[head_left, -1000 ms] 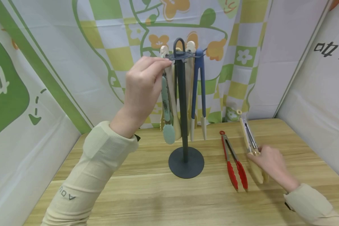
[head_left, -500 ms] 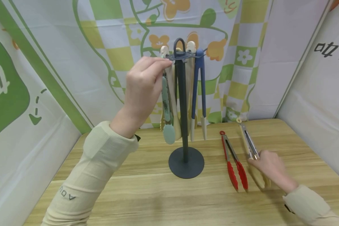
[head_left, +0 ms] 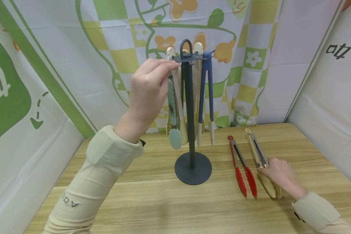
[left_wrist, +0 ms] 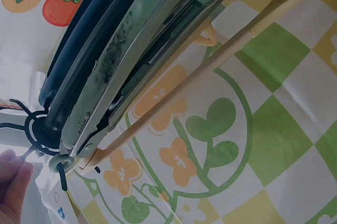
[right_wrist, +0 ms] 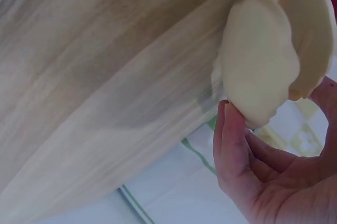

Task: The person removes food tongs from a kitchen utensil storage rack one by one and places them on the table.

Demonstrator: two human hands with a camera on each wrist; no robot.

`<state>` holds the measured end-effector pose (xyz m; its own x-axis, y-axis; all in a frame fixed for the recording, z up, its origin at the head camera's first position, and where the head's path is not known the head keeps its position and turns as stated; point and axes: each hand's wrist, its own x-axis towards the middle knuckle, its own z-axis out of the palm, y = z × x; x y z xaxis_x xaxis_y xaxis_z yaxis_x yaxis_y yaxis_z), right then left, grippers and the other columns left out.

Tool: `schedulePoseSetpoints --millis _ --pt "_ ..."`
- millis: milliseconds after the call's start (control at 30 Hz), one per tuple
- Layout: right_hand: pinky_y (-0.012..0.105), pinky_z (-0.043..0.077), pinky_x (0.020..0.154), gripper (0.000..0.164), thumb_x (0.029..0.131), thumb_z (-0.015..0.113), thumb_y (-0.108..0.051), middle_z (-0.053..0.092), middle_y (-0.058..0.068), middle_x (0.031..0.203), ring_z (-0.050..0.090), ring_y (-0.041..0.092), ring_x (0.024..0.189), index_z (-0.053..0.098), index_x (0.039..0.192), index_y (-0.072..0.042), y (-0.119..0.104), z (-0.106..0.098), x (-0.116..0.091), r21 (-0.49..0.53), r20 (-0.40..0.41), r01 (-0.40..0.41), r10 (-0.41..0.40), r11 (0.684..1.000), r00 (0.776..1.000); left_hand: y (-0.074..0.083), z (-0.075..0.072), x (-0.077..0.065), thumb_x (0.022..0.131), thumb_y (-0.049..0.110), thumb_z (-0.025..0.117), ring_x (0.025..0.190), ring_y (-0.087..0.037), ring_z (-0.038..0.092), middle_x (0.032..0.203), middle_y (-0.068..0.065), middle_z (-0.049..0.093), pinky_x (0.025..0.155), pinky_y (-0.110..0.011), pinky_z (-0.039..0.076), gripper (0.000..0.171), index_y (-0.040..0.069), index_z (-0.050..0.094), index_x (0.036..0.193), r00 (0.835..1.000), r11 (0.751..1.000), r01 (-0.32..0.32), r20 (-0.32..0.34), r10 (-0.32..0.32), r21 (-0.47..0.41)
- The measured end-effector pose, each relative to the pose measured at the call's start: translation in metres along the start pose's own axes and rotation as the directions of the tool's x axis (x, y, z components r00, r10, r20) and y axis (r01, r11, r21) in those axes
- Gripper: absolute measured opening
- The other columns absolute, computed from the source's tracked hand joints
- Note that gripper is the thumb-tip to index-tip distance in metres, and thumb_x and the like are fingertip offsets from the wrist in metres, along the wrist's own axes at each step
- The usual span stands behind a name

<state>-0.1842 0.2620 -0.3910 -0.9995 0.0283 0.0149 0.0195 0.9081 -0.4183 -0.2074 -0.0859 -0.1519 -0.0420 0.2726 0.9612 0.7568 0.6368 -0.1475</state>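
Observation:
My left hand (head_left: 149, 84) is at the top of a dark utensil rack (head_left: 193, 177), pinching one of its hooks (left_wrist: 27, 153) between thumb and fingertip. Mint-green tongs (head_left: 175, 138) hang just beside that hand. On the right side of the table, my right hand (head_left: 282, 174) holds cream tongs (right_wrist: 258, 58) near their heads, with thumb and fingers at either side. These tongs lie lengthwise, ring end away from me, their heads a little apart. Red tongs (head_left: 251, 180) lie to the left of them, also slightly spread.
Blue tongs (head_left: 202, 97) with pale tips hang on the rack's right side. Several cream and wooden-looking utensils hang behind its post. A patterned curtain (head_left: 111, 42) stands behind the wooden table (head_left: 152, 201), and white printed panels flank both sides.
The right hand has drawn the cream tongs slightly toward me, and their ring end has come down toward the table. The left hand has stayed at the rack's hook.

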Motion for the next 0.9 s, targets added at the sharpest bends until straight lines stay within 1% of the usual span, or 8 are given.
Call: schedulePoseSetpoints --millis 100,267,500,700,900 --pt "0.019 0.029 0.037 0.027 0.076 0.062 -0.026 0.036 -0.002 0.05 0.031 0.009 0.042 0.048 0.064 -0.008 0.0003 0.0006 0.0004 0.006 0.021 -0.008 0.008 1.0 1.0 0.0001 -0.0001 -0.0001 0.086 -0.01 0.05 0.075 -0.025 0.062 0.082 -0.014 0.068 0.071 -0.026 0.052 0.02 -0.005 0.07 0.086 1.0 1.0 0.003 0.001 -0.003 0.003" --pt "0.017 0.026 0.037 0.027 0.077 0.062 -0.026 0.034 -0.004 0.05 0.027 0.007 0.043 0.047 0.064 -0.008 0.0016 0.0022 0.0015 0.011 0.05 0.002 -0.002 1.0 0.999 0.0002 -0.0006 -0.0001 0.086 -0.01 0.05 0.075 -0.025 0.062 0.083 -0.014 0.068 0.072 -0.026 0.052 0.02 -0.004 0.07 0.086 1.0 1.0 0.007 0.004 -0.007 0.007" --pt "0.017 0.026 0.037 0.029 0.076 0.062 -0.025 0.033 -0.004 0.049 0.027 0.006 0.043 0.043 0.06 -0.011 0.0019 0.0024 0.0027 -0.002 0.046 0.011 -0.011 1.0 0.999 0.0 -0.0007 -0.0001 0.086 -0.01 0.05 0.075 -0.025 0.062 0.083 -0.014 0.068 0.071 -0.026 0.052 0.02 -0.005 0.069 0.087 1.0 1.0 0.003 0.005 -0.003 0.0" --pt "0.016 0.025 0.037 0.032 0.076 0.061 -0.025 0.03 -0.005 0.049 0.025 0.006 0.043 0.04 0.057 -0.013 0.0003 0.0039 0.0039 -0.008 0.056 -0.01 0.01 1.0 0.998 -0.0001 -0.0006 -0.0001 0.086 -0.01 0.05 0.075 -0.025 0.062 0.083 -0.014 0.068 0.071 -0.026 0.052 0.02 -0.005 0.069 0.087 1.0 1.0 0.003 0.007 -0.003 -0.002" --pt "0.017 0.024 0.038 0.034 0.077 0.062 -0.025 0.028 -0.005 0.05 0.023 0.006 0.045 0.037 0.059 -0.013 0.0 0.0052 0.0051 -0.017 0.068 -0.027 0.029 0.999 0.997 0.0 -0.0006 0.0 0.087 -0.01 0.049 0.075 -0.025 0.062 0.084 -0.014 0.068 0.071 -0.026 0.051 0.021 -0.005 0.07 0.087 1.0 1.0 0.005 0.011 -0.005 -0.004"
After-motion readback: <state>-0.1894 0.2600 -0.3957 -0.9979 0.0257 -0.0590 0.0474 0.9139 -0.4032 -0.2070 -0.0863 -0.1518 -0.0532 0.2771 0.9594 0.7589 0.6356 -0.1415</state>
